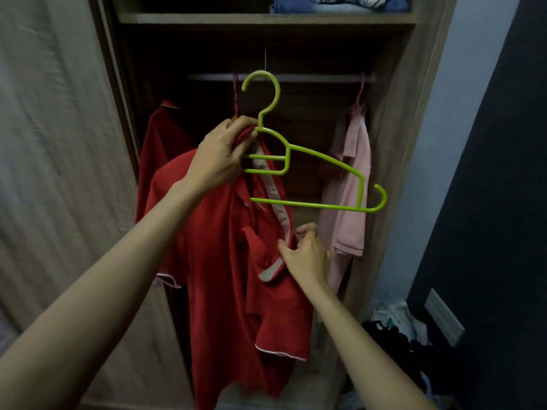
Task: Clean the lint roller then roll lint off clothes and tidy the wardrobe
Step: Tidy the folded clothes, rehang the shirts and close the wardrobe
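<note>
Both grip my red shirt point(225, 276); left hand point(219, 155) clutches collar against the green hanger point(310, 204); right hand point(305, 255) pinches placket below that hanger.

- left forearm point(97, 276) bare along all its visible length; smooth, narrowing toward the wrist;
- right forearm point(355, 335) likewise bare and smooth;
- left grip point(219, 156) and right grip point(306, 255) bare; knuckles and tendons show faintly

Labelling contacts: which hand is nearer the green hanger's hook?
Left. The left hand grips the red shirt just below the green hanger's hook; the right hand is lower, beneath the bottom bar, pinching the shirt's edge.
</note>
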